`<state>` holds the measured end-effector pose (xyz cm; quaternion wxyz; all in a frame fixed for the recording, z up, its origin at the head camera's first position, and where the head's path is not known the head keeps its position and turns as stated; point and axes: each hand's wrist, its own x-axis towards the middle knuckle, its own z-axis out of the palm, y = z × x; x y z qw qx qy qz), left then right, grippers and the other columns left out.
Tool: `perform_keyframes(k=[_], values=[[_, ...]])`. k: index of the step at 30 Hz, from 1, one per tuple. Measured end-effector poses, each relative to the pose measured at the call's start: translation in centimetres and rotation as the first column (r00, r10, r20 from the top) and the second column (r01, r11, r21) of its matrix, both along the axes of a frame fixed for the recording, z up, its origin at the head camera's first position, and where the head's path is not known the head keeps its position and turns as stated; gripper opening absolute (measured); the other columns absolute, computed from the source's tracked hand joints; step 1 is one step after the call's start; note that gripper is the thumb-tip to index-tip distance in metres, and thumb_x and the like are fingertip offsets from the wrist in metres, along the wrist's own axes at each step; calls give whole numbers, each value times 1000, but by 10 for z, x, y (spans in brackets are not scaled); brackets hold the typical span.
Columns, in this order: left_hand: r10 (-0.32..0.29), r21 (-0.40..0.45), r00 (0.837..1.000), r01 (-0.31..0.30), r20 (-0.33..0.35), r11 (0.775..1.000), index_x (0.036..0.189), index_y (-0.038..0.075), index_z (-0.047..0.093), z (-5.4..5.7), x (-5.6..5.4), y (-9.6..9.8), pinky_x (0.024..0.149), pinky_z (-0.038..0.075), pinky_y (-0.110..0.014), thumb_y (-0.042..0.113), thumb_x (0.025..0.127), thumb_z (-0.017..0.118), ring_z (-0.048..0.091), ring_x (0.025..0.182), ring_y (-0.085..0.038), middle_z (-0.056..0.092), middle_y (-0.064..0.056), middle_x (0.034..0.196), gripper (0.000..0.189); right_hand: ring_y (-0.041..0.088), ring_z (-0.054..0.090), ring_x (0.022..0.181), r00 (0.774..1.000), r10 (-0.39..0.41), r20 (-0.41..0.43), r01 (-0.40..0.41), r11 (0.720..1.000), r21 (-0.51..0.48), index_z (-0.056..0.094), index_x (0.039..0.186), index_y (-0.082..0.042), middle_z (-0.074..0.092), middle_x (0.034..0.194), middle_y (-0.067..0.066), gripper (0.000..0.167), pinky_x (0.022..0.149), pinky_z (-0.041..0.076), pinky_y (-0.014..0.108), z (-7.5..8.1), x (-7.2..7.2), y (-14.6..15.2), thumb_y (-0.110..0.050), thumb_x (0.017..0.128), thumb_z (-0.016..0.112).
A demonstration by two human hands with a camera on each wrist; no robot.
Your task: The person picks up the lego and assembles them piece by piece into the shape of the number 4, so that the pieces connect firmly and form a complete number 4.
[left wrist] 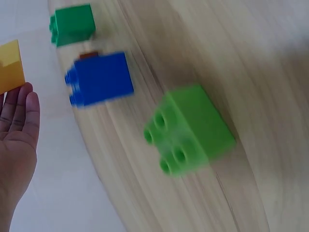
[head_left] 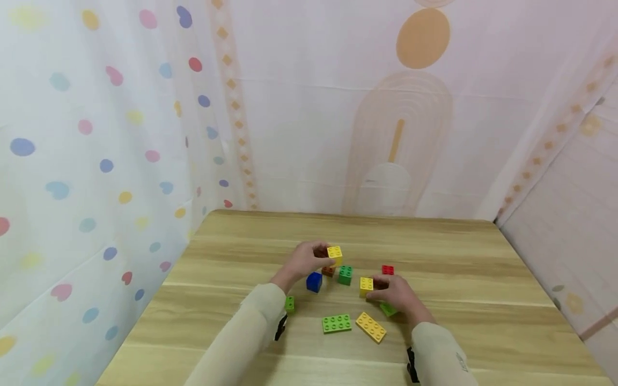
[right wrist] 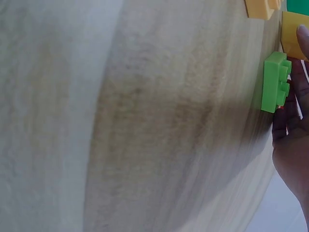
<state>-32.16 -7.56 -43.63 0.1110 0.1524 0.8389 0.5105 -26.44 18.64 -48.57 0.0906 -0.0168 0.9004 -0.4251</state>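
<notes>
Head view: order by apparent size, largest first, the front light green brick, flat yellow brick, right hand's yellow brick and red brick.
1. Front light green brick and flat yellow brick: too alike to rank.
2. Yellow brick in the right hand.
3. Red brick, possibly part-hidden by that hand.

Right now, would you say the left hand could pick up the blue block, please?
Probably not at once: the left hand holds a yellow block. Otherwise the way looks free, with the blue block close by and nothing seen on it.
</notes>
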Motion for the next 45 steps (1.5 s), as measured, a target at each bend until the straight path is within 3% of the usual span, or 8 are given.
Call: perform_keyframes(k=[5, 11, 19, 28, 34, 40, 45], values=[[-43, -4, 999, 43, 7, 999, 113, 9, 69, -2, 6, 14, 79, 55, -44, 19, 89, 76, 61, 85, -17, 66, -2, 96, 27, 26, 57, 114, 1000, 9, 12, -8, 1000, -20, 66, 130, -8, 65, 124, 8, 50, 100, 42, 53, -1, 1, -5, -22, 84, 81], [-81, -47, 996, 79, -36, 996, 109, 10, 71, -5, 9, 30, 79, 51, -33, 20, 89, 76, 60, 88, -14, 66, 3, 94, 23, 23, 58, 112, 1000, 4, 14, -3, 999, -42, 69, 127, -11, 66, 122, 5, 46, 100, 43, 51, -5, -1, -7, -22, 83, 81], [-107, -31, 994, 108, 5, 994, 116, 10, 71, -10, 11, 43, 84, 51, -34, 19, 89, 77, 61, 91, -13, 67, 4, 97, 30, 25, 58, 113, 999, -7, 35, 10, 996, -84, 69, 127, -12, 66, 124, 7, 46, 100, 42, 53, -9, -3, -9, -22, 83, 81], [-155, -53, 988, 154, -16, 987, 112, 12, 72, -15, 17, 52, 81, 51, -30, 17, 88, 78, 61, 90, -10, 67, 6, 95, 25, 25, 58, 113, 1000, 3, 19, -2, 996, -84, 71, 123, -12, 68, 121, 6, 40, 101, 41, 54, -10, -5, -9, -19, 84, 80], [-163, -34, 987, 162, -16, 986, 107, 14, 73, -20, 18, 54, 81, 51, -31, 15, 87, 79, 61, 88, -11, 67, 6, 93, 21, 23, 59, 109, 1000, 2, 12, -1, 997, -80, 72, 120, -13, 68, 118, 4, 36, 100, 42, 53, -10, -5, -8, -18, 85, 80], [-112, -12, 993, 112, 22, 994, 107, 13, 72, -28, 13, 55, 83, 50, -33, 14, 87, 78, 61, 89, -11, 67, 5, 95, 21, 26, 56, 117, 1000, 2, 24, 0, 997, -72, 69, 128, -11, 65, 127, 8, 46, 101, 40, 54, -10, -4, -6, -21, 84, 80], [-117, -45, 993, 118, 19, 992, 109, 13, 72, -26, 13, 59, 85, 51, -34, 17, 88, 78, 61, 90, -11, 67, 6, 95, 22, 24, 57, 113, 1000, 2, 27, 0, 998, -64, 70, 125, -12, 66, 124, 6, 44, 100, 41, 53, -9, -3, -5, -23, 84, 81]])
